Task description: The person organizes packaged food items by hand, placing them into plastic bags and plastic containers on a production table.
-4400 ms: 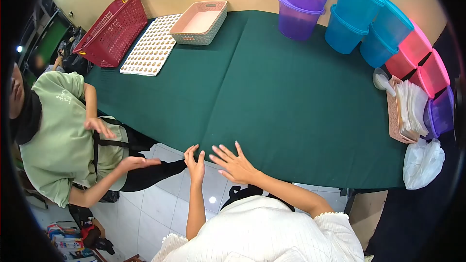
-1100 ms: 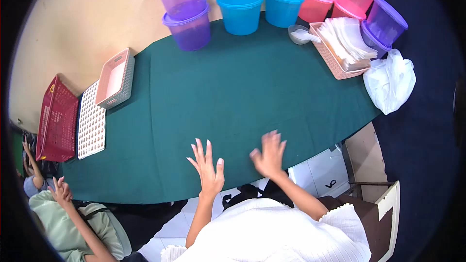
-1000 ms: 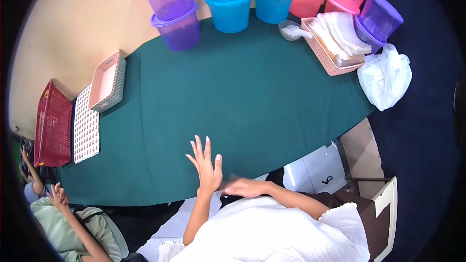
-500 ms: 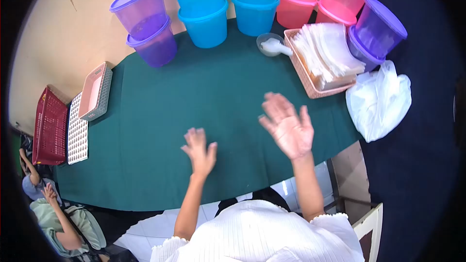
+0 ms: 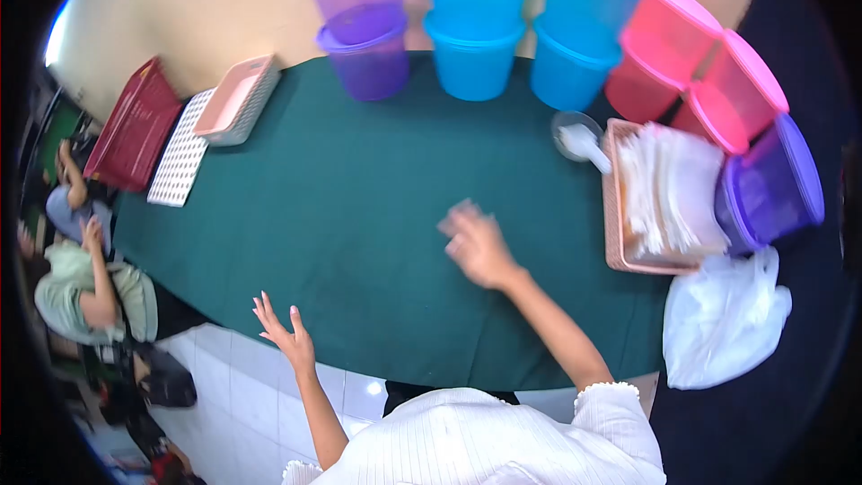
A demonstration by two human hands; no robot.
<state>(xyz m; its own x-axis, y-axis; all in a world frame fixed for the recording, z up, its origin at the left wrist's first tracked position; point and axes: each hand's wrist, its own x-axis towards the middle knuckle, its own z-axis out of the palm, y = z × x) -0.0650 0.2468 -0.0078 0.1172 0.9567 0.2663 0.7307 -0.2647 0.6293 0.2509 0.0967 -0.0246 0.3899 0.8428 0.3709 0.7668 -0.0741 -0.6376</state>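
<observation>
My left hand (image 5: pixel 287 336) is raised over the front edge of the green-covered table (image 5: pixel 359 180), fingers spread and nothing in it. Above the middle of the cloth is my right hand (image 5: pixel 478 247), slightly blurred, its fingers apart and holding nothing. To its right stands a pink basket (image 5: pixel 614 207) filled with a stack of clear plastic bags (image 5: pixel 669 184). Beside that basket, a white scoop (image 5: pixel 584 144) rests in a small clear bowl (image 5: pixel 564 126). Neither hand touches any of these.
Stacked lidded tubs line the back: purple (image 5: pixel 368 63), blue (image 5: pixel 474 63), pink (image 5: pixel 660 36), dark purple (image 5: pixel 777 189). A white bag (image 5: pixel 723 319) lies right. At left are a maroon basket (image 5: pixel 135 130), a dotted white tray (image 5: pixel 182 153) and a pink-grey basket (image 5: pixel 241 108). Other people (image 5: pixel 94 292) are at far left.
The view has turned left, so the tubs and baskets appear farther right. My right hand has moved leftward, away from the bag basket, and my left hand has shifted toward the table's front edge.
</observation>
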